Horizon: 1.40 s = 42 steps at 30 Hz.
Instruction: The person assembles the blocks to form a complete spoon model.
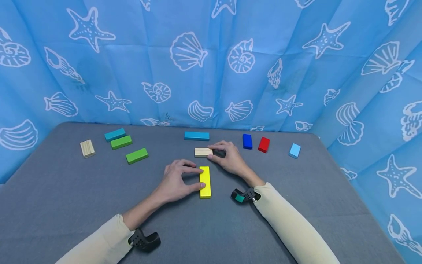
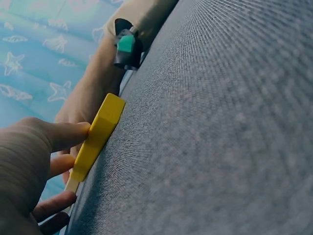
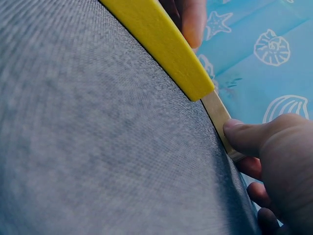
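Note:
In the head view, a yellow block [image 1: 205, 179] lies lengthwise on the cloth in the middle. My left hand [image 1: 176, 181] touches its left long side with thumb and index fingertips; the left wrist view shows this thumb [image 2: 73, 134] against the yellow block [image 2: 100, 134]. Just beyond it, a plain wooden block [image 1: 202, 152] lies crosswise. My right hand [image 1: 230, 158] pinches its right end, thumb at the front and index finger at the back. Between thumb and index finger, the wooden block [image 3: 219, 117] appears in the right wrist view, partly behind the yellow block [image 3: 168, 46].
A teal block [image 1: 196, 136] lies behind the wooden one. At left are another wooden block [image 1: 87, 148], a teal block [image 1: 115, 134] and green blocks [image 1: 121, 142], [image 1: 137, 156]. Dark blue [image 1: 247, 141], red [image 1: 263, 145] and light blue [image 1: 295, 150] blocks lie at right, before a curtain [image 1: 211, 88].

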Available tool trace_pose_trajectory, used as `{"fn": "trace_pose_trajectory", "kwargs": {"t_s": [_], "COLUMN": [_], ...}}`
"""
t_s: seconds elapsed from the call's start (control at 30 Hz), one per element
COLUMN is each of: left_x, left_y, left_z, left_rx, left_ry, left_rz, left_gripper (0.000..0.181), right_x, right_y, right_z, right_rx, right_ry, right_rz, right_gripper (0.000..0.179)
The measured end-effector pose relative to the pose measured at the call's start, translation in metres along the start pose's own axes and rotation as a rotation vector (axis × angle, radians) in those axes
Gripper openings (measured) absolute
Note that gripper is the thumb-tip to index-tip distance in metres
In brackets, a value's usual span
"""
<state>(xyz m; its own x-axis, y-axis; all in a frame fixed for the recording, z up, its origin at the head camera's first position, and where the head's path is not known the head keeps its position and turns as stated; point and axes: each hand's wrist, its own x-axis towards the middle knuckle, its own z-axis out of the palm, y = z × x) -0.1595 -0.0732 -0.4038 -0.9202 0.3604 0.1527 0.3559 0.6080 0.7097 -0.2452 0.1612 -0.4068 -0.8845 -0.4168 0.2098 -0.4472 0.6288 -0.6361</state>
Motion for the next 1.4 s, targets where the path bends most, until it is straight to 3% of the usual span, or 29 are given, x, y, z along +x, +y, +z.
{"fn": "trace_pose_trajectory", "kwargs": {"t_s": [0.6,0.9,1.4], "left_x": [0.003,0.003,0.002], "left_y": [-0.002,-0.001,0.000], "left_z": [0.003,0.002,0.002], "left_rx": [0.019,0.018,0.039], "left_ry": [0.011,0.021,0.019], "left_rz": [-0.008,-0.004,-0.017], "left_gripper": [0.042,0.042,0.042], "right_x": [-0.001,-0.014,-0.021], "right_y": [-0.005,-0.013,-0.012], "right_z": [-0.007,-0.016,-0.008], "right_rx": [0.035,0.067,0.100], "right_ry": [-0.012,-0.090,-0.123], "right_rz": [0.028,0.028,0.013], "right_gripper": [0.032,0.032,0.031]}}
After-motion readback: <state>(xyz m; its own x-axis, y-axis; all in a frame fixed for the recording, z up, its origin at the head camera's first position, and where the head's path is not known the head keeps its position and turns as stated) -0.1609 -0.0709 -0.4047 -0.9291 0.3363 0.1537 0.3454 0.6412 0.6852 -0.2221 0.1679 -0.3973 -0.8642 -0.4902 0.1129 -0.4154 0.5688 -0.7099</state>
